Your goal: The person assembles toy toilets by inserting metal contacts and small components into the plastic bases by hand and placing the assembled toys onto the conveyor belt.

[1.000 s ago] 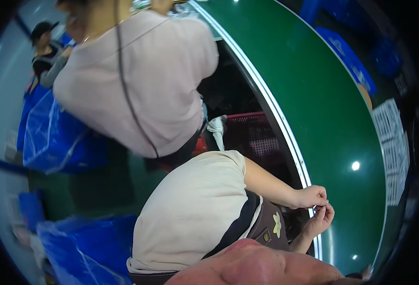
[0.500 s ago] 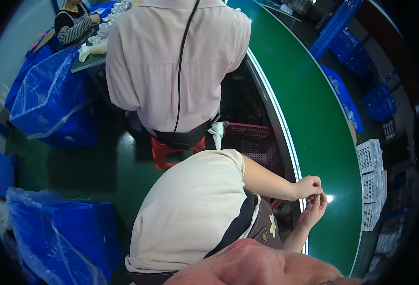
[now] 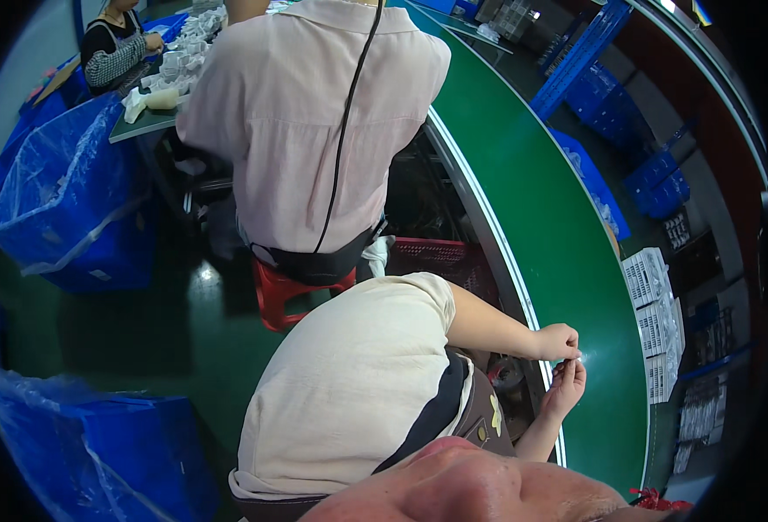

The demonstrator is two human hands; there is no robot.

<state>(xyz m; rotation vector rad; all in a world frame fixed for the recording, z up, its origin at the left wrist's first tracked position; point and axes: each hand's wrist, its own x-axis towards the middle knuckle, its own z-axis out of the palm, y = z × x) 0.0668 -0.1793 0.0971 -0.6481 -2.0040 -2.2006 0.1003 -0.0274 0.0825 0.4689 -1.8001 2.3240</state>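
Over the near edge of the green conveyor belt [image 3: 523, 209], my two hands meet at the fingertips. My left hand [image 3: 557, 342], the farther one, is closed in a pinch. Just below it my right hand [image 3: 564, 389] has its fingers curled up toward the left one, closed as well. A tiny pale spot shows where the fingertips come together; what it is, I cannot make out. Both hands are above the belt's metal rim.
Ahead, a person in a pale pink shirt [image 3: 314, 130] sits on a red stool [image 3: 284, 296]. Beside the belt stands a red crate [image 3: 440, 252]. White trays [image 3: 649, 304] line the belt's far side. Blue plastic-lined bins [image 3: 79, 200] stand left; another person [image 3: 118, 52] works at a table.
The whole view has shifted, so the belt and bins appear farther left. The person ahead has leaned and lifted an arm. My hands stay together, fingers slightly moved.
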